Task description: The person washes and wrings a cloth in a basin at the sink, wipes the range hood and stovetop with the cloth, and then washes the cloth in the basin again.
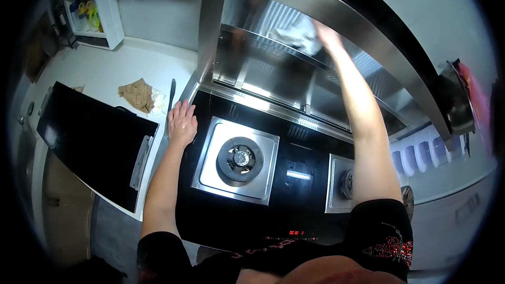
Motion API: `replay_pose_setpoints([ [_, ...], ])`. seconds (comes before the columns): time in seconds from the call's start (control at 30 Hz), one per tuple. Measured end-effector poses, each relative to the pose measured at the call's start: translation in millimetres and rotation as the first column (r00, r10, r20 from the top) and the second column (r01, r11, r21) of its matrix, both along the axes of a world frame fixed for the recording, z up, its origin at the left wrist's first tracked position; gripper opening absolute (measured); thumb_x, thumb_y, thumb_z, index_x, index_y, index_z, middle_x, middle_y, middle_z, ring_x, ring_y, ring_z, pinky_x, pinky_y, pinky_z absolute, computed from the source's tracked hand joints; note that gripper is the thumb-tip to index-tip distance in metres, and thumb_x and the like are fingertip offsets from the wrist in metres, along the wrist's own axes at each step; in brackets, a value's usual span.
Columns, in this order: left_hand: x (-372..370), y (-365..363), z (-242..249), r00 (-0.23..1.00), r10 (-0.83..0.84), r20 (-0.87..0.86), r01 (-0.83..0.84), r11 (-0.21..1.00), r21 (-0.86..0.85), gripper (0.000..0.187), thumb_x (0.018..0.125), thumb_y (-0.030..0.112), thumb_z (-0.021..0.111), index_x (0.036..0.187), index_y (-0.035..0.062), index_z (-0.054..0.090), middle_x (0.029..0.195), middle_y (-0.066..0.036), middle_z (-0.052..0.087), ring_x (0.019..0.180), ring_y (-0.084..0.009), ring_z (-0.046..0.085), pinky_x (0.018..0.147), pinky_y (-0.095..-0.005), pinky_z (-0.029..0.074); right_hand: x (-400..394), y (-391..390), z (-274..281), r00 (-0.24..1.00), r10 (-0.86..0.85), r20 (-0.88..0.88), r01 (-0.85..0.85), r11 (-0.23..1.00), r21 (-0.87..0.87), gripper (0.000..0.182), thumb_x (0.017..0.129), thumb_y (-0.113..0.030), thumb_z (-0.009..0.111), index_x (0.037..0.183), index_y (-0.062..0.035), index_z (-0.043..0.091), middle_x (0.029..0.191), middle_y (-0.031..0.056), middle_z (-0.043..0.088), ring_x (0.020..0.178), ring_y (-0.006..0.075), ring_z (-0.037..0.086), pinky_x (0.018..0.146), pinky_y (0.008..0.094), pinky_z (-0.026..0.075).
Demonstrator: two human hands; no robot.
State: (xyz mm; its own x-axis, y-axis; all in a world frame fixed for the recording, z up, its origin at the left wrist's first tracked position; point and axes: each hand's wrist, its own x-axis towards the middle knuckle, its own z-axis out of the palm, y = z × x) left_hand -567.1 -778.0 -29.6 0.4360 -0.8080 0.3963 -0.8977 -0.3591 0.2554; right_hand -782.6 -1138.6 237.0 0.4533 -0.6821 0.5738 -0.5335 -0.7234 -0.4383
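My right hand (pixel 328 38) reaches up with a pale cloth (pixel 299 34) against the shiny metal inside of the range hood (pixel 263 66). Motion smears both the hand and the cloth, and the fingers partly hide behind it. My left hand (pixel 182 124) lies flat on the left edge of the black cooktop (pixel 297 150), fingers stretched out and holding nothing. Close to its fingertips is a dark, slim-handled utensil (pixel 172 93) on the white counter. A steel-framed gas burner (pixel 241 159) sits right of this hand.
Left of the cooktop, a large black panel (pixel 97 142) lies on the counter (pixel 176 66), near a crumpled brown paper or cloth (pixel 137 95). A second burner (pixel 344 183) is partly behind my right arm. Dark pans (pixel 456 102) hang at right, above purple-tinted containers (pixel 423 156).
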Motion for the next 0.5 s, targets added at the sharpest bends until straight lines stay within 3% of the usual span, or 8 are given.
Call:
replay_pose_setpoints([
  [0.13, -3, 1, 5, 1.0, 0.011, -0.007, -0.011, 1.0, 0.024, 0.036, 0.08, 0.021, 0.045, 0.115, 0.0098, 0.051, 0.129, -0.009, 0.039, 0.121, -0.0283, 0.03, 0.099, -0.0414, 0.023, -160, -53, -19, 0.922, -0.357, 0.15, 0.387, 0.859, -0.336, 0.038, 0.083, -0.029, 0.053, 0.107, 0.0004, 0.051, 0.103, 0.0133, 0.055, 0.095, 0.0244, 0.05, 0.081, 0.0352, 0.04],
  [0.17, -4, 2, 7, 1.0, 0.017, -0.004, -0.016, 0.999, 0.041, 0.037, 0.08, 0.021, 0.045, 0.115, 0.0104, 0.05, 0.129, -0.009, 0.038, 0.121, -0.0281, 0.03, 0.099, -0.0413, 0.023, -187, -35, -16, 0.895, -0.246, 0.373, 0.28, 0.959, -0.038, 0.034, 0.084, -0.029, 0.052, 0.103, -0.0012, 0.052, 0.098, 0.0119, 0.054, 0.091, 0.0219, 0.05, 0.076, 0.0342, 0.041],
  [0.2, -5, 2, 8, 1.0, 0.019, 0.0, -0.019, 0.998, 0.056, 0.037, 0.081, 0.021, 0.045, 0.116, 0.011, 0.05, 0.129, -0.009, 0.038, 0.121, -0.0279, 0.03, 0.099, -0.0411, 0.023, -219, -13, -14, 0.778, -0.194, 0.597, 0.078, 0.974, 0.214, 0.03, 0.084, -0.029, 0.051, 0.099, -0.0027, 0.053, 0.094, 0.0104, 0.054, 0.086, 0.0195, 0.05, 0.072, 0.0332, 0.042],
  [0.23, -6, 0, 10, 1.0, 0.02, 0.003, -0.02, 0.997, 0.07, 0.037, 0.081, 0.021, 0.044, 0.116, 0.0116, 0.05, 0.13, -0.008, 0.038, 0.121, -0.0277, 0.03, 0.098, -0.041, 0.023, -257, 1, -11, 0.885, -0.218, 0.411, 0.182, 0.975, 0.126, 0.028, 0.084, -0.029, 0.051, 0.097, -0.0039, 0.053, 0.09, 0.0082, 0.054, 0.081, 0.0162, 0.049, 0.068, 0.0303, 0.042],
  [0.3, -8, 1, 11, 0.999, 0.032, 0.025, -0.034, 0.992, 0.121, 0.038, 0.082, 0.023, 0.043, 0.118, 0.0125, 0.048, 0.131, -0.008, 0.037, 0.122, -0.0272, 0.03, 0.098, -0.0408, 0.023, -294, 68, 3, 0.784, -0.267, 0.561, 0.07, 0.935, 0.347, 0.024, 0.084, -0.027, 0.053, 0.095, -0.0063, 0.053, 0.085, 0.0023, 0.054, 0.07, 0.0093, 0.047, 0.06, 0.0244, 0.039],
  [0.33, -8, 0, 11, 0.999, 0.035, 0.032, -0.039, 0.989, 0.139, 0.038, 0.082, 0.023, 0.042, 0.118, 0.0127, 0.048, 0.131, -0.008, 0.036, 0.122, -0.0269, 0.03, 0.098, -0.0407, 0.023, -287, 118, 17, 0.663, -0.374, 0.648, 0.191, 0.922, 0.336, 0.022, 0.083, -0.026, 0.055, 0.095, -0.0071, 0.054, 0.082, -0.0003, 0.055, 0.071, 0.0087, 0.049, 0.061, 0.0237, 0.039],
  [0.4, -5, -2, 3, 0.998, 0.037, 0.054, -0.045, 0.988, 0.148, 0.038, 0.082, 0.024, 0.042, 0.119, 0.0134, 0.047, 0.132, -0.007, 0.036, 0.122, -0.0263, 0.029, 0.099, -0.0406, 0.022, -331, 155, 9, 0.642, -0.242, 0.728, 0.033, 0.957, 0.289, 0.024, 0.085, -0.027, 0.054, 0.098, -0.0073, 0.054, 0.087, -0.0004, 0.055, 0.078, 0.0087, 0.049, 0.063, 0.0245, 0.04],
  [0.5, -10, -2, 9, 0.996, 0.03, 0.081, -0.046, 0.979, 0.198, 0.039, 0.083, 0.023, 0.04, 0.121, 0.0135, 0.044, 0.133, -0.006, 0.034, 0.123, -0.0261, 0.028, 0.099, -0.0405, 0.022, -367, 221, 16, 0.727, -0.143, 0.672, 0.136, 0.989, 0.064, 0.019, 0.084, -0.016, 0.055, 0.095, -0.0015, 0.059, 0.088, -0.0002, 0.058, 0.078, 0.0069, 0.052, 0.067, 0.0186, 0.04],
])
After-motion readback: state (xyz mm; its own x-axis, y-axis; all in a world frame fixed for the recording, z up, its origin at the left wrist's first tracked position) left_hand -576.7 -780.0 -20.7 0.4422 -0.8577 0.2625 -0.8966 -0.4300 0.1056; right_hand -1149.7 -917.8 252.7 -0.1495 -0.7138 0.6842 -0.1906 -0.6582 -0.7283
